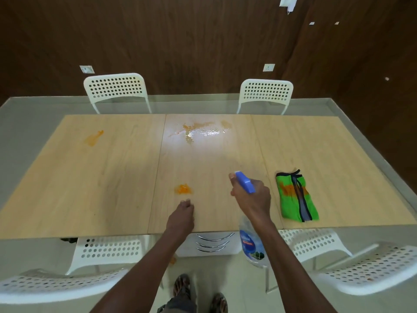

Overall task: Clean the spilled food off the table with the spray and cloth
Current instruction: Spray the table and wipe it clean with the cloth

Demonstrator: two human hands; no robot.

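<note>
R hand (251,199) fingers wrapped round spray bottle (251,242) neck, above table (112,177) near edge. L hand (181,216) loosely curled, empty, resting by orange spill (183,189). Bottle prob light, slick plastic; neck grip suits. Cloth (295,196) soft, limp, right of bottle; bunch to lift.

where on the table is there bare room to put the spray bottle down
Bare wood lies between the near orange spill and the green cloth, and across the near-left table. Avoid the wet far-middle patch and far-left smear.
</note>
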